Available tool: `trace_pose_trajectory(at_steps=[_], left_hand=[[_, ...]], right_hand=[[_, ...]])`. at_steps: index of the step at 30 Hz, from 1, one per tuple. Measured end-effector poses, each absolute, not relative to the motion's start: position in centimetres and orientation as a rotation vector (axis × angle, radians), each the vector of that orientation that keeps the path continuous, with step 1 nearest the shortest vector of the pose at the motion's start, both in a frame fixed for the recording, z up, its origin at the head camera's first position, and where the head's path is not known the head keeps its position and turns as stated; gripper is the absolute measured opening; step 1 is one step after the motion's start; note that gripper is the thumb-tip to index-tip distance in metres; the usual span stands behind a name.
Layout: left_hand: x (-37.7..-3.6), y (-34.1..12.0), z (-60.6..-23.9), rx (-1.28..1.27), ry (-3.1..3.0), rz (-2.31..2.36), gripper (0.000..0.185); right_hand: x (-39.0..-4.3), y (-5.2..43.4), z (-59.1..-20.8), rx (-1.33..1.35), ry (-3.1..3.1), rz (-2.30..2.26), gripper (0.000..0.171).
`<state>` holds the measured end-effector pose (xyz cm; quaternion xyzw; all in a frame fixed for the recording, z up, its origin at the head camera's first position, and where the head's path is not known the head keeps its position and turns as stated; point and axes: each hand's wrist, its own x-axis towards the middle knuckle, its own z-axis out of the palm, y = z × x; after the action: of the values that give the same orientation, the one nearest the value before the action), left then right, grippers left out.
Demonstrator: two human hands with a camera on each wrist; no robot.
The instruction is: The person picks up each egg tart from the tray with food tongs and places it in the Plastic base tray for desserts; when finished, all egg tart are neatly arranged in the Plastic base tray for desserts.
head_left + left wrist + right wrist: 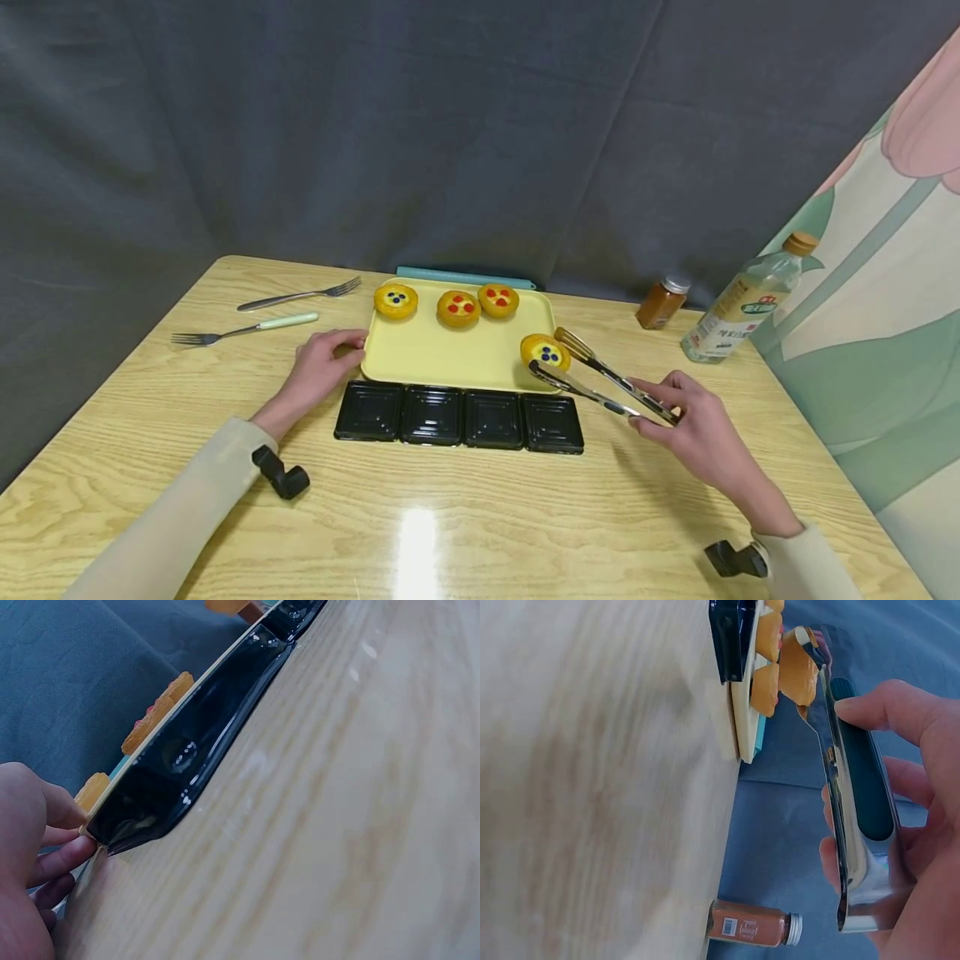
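Note:
My right hand (pixel 701 429) grips metal tongs (pixel 611 392) with dark handle grips (pixel 862 761). Their tips stand either side of a tart with blue berries (pixel 545 353), above the right part of a pale yellow tray (pixel 450 358). In the right wrist view this tart (pixel 798 669) sits between the tips, apart from the tray. My left hand (pixel 324 367) pinches the tray's left edge between thumb and fingers. Another blue-berry tart (pixel 396 301) and two red-topped tarts, one in front (pixel 458 309) and one behind (pixel 498 301), rest toward the tray's back.
A row of black square dishes (pixel 432 415) lies along the tray's front. Left of it are a metal fork (pixel 300 295) and a green-handled fork (pixel 247 327). A spice jar (pixel 663 303) and a tall bottle (pixel 742 308) stand at right. A teal strip (pixel 465 277) lies behind the tray.

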<state>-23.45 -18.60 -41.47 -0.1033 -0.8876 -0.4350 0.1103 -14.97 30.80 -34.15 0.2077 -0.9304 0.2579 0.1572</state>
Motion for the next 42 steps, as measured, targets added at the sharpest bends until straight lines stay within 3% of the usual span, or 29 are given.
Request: trace_pose_trajectory(at_steps=[23, 42], left_hand=[[-23.2, -18.4, -41.2, -0.286, -2.618, -1.286, 0.036], [-23.3, -18.5, -41.3, -0.291, -2.616, -1.275, 0.036]], right_hand=[[-10.3, 31.7, -34.7, 0.566, -2.670, 0.772, 0.048], [-9.4, 32.3, -36.0, 0.588, -2.661, 0.718, 0.051]])
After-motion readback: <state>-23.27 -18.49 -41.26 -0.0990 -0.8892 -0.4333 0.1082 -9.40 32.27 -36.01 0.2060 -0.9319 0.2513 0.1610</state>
